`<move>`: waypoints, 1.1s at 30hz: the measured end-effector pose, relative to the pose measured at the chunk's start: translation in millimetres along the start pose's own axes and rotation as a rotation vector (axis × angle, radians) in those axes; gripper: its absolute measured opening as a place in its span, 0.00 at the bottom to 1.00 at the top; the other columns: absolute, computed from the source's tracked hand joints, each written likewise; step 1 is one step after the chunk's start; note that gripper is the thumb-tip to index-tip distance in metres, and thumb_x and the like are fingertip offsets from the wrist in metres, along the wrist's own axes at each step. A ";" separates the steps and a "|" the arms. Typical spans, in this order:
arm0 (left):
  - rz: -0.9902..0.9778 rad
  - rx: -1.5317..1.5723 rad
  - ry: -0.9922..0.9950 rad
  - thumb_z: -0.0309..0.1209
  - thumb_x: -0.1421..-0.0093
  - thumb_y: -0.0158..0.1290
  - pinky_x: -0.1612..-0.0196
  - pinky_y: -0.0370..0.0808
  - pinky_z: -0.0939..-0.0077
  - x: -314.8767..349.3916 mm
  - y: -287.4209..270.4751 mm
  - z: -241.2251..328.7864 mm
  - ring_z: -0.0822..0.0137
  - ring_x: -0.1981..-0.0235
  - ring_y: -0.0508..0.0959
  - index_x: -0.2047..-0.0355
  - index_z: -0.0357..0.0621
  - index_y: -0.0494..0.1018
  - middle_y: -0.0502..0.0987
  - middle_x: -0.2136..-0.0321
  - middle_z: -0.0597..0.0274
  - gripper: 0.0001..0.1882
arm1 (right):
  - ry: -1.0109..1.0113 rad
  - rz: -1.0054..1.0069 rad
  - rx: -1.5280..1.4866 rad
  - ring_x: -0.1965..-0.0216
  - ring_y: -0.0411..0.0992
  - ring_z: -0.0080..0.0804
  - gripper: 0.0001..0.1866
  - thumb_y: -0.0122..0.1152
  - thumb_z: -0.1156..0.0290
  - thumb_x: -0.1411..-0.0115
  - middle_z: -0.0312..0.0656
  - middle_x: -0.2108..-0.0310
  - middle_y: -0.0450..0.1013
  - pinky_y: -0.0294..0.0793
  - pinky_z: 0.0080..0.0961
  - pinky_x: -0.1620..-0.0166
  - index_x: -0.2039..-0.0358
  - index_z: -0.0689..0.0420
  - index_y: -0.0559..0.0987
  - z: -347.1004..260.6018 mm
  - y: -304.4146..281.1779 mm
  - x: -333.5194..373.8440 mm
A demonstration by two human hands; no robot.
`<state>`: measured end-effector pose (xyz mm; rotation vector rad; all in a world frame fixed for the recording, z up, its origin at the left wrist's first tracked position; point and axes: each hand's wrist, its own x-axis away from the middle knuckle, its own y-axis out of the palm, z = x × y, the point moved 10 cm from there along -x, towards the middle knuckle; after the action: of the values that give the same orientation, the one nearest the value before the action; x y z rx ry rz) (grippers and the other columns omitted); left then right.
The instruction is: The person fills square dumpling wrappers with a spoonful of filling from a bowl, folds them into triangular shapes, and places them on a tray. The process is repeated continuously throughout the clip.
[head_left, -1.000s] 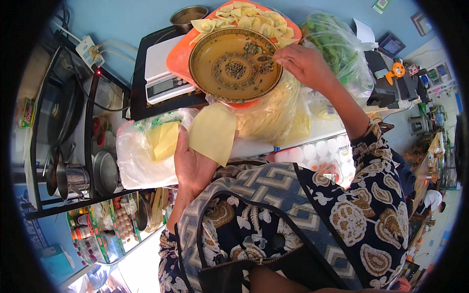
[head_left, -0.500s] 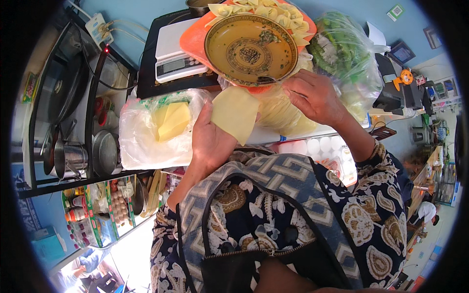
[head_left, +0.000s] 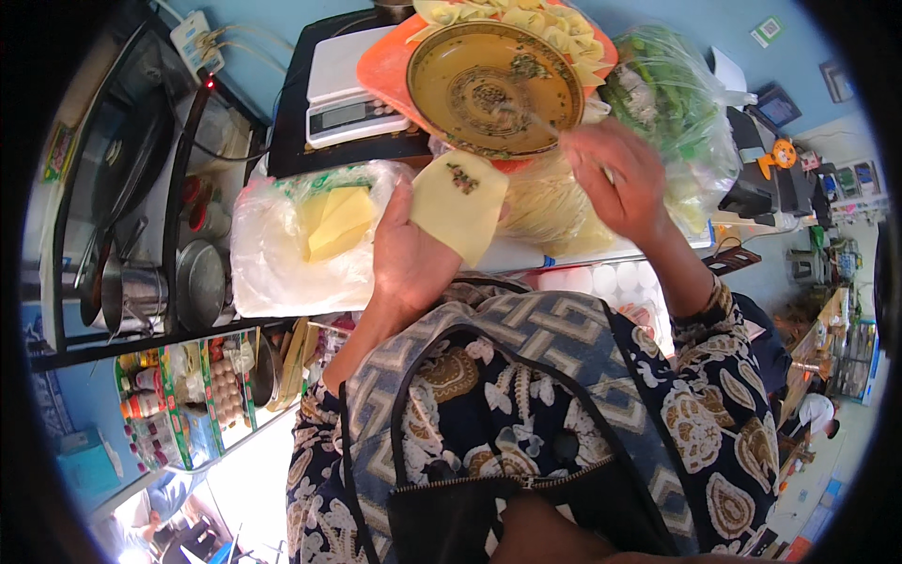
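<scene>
A pale yellow wonton wrapper lies across the fingers of my left hand, its thumb against the wrapper's edge. Near the wrapper's far corner sits a small dab of green-brown filling. My right hand, smeared by motion, is closed round a thin utensil, seemingly a spoon, which reaches over the brown bowl. Bits of chopped filling cling inside that bowl. It rests on an orange tray holding several folded wontons. More flat wrappers lie in an opened plastic bag left of my left hand.
A white kitchen scale stands left of the tray. To the right are a clear bag of green vegetables and a bag of yellowish wrappers or dough. A dark rack with pots rises at the left.
A dab of filling now sits on the wrapper, which was bare before. My right hand has lifted the utensil from the bowl's near rim and swung it over the bowl.
</scene>
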<state>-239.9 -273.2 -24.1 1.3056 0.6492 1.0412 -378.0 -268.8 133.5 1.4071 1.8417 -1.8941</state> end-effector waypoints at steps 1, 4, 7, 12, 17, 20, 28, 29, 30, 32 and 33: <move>-0.011 0.011 -0.009 0.52 0.30 0.24 0.34 0.53 0.39 -2.0 0.2 -1.6 0.44 0.36 0.57 0.36 0.38 0.53 0.58 0.37 0.47 0.33 | 0.070 0.006 0.074 0.70 0.74 0.41 0.09 0.58 0.80 0.44 0.46 0.69 0.75 0.73 0.29 0.68 0.61 0.61 0.76 19.5 -3.3 0.2; -0.027 0.020 -0.005 0.52 0.30 0.24 0.34 0.53 0.38 -1.9 -2.0 -1.6 0.44 0.36 0.57 0.36 0.37 0.53 0.57 0.36 0.46 0.34 | 0.060 -0.153 0.355 0.67 0.73 0.41 0.08 0.59 0.75 0.43 0.44 0.67 0.75 0.73 0.32 0.66 0.61 0.60 0.76 62.7 5.5 7.5; -0.014 0.044 -0.046 0.51 0.30 0.23 0.35 0.53 0.37 -3.5 -4.9 -8.5 0.45 0.36 0.57 0.36 0.37 0.52 0.57 0.37 0.47 0.33 | 0.076 -0.353 0.417 0.66 0.72 0.43 0.08 0.59 0.71 0.43 0.41 0.67 0.74 0.73 0.36 0.66 0.62 0.58 0.76 65.8 21.1 15.5; -0.042 0.016 -0.098 0.51 0.30 0.24 0.35 0.54 0.39 -11.0 -7.3 -21.1 0.47 0.36 0.59 0.37 0.38 0.53 0.58 0.37 0.47 0.33 | 0.155 -0.284 0.123 0.68 0.72 0.42 0.07 0.60 0.73 0.43 0.42 0.69 0.74 0.72 0.34 0.68 0.63 0.58 0.76 26.8 19.6 11.6; -0.041 0.060 -0.127 0.52 0.30 0.24 0.35 0.55 0.40 -16.0 -7.3 -27.1 0.48 0.37 0.60 0.37 0.38 0.54 0.59 0.38 0.48 0.33 | 0.206 -0.022 -0.123 0.72 0.73 0.44 0.07 0.60 0.74 0.43 0.45 0.69 0.75 0.71 0.33 0.71 0.62 0.56 0.76 3.0 1.8 6.6; -0.055 0.075 -0.117 0.51 0.30 0.25 0.34 0.55 0.43 -12.8 -4.2 -24.8 0.48 0.37 0.60 0.37 0.37 0.53 0.59 0.38 0.48 0.33 | 0.131 -0.069 -0.106 0.72 0.73 0.42 0.08 0.60 0.76 0.43 0.46 0.69 0.75 0.72 0.32 0.72 0.62 0.58 0.76 -19.7 6.5 11.8; -0.312 0.312 -0.159 0.52 0.30 0.28 0.33 0.54 0.49 2.8 11.3 -17.6 0.49 0.37 0.61 0.37 0.35 0.54 0.60 0.38 0.47 0.34 | -0.044 -0.018 -0.138 0.70 0.74 0.42 0.17 0.62 0.78 0.49 0.46 0.65 0.75 0.75 0.32 0.69 0.57 0.61 0.78 -45.9 8.4 40.6; -0.303 0.294 -0.146 0.52 0.30 0.28 0.33 0.54 0.50 4.6 12.1 -16.0 0.49 0.37 0.61 0.37 0.35 0.55 0.61 0.38 0.47 0.34 | -0.086 -0.023 -0.121 0.69 0.74 0.42 0.17 0.63 0.77 0.49 0.45 0.63 0.75 0.76 0.32 0.68 0.56 0.60 0.79 -50.0 11.7 45.1; -0.274 0.258 -0.138 0.52 0.30 0.28 0.33 0.54 0.51 5.5 10.9 -15.2 0.49 0.37 0.61 0.37 0.35 0.55 0.61 0.39 0.47 0.34 | -0.099 -0.037 -0.101 0.68 0.75 0.43 0.16 0.63 0.79 0.50 0.46 0.63 0.75 0.76 0.32 0.67 0.57 0.60 0.79 -51.3 16.2 48.8; -0.214 0.188 -0.123 0.52 0.30 0.28 0.33 0.55 0.52 7.6 8.6 -13.4 0.50 0.37 0.61 0.37 0.35 0.55 0.62 0.39 0.47 0.34 | -0.126 -0.066 -0.063 0.67 0.75 0.45 0.15 0.62 0.83 0.50 0.48 0.63 0.75 0.76 0.31 0.66 0.59 0.61 0.79 -54.4 23.9 54.9; -0.161 0.146 -0.102 0.52 0.30 0.29 0.33 0.55 0.52 9.1 6.9 -11.0 0.50 0.37 0.61 0.37 0.35 0.54 0.61 0.39 0.47 0.34 | -0.134 -0.060 -0.047 0.66 0.75 0.45 0.18 0.64 0.83 0.54 0.45 0.62 0.75 0.77 0.32 0.65 0.59 0.59 0.80 -55.1 25.0 56.5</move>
<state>-247.2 -260.5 -18.0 1.3985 0.7508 0.8035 -364.8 -200.9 87.9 1.1920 1.8715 -1.9089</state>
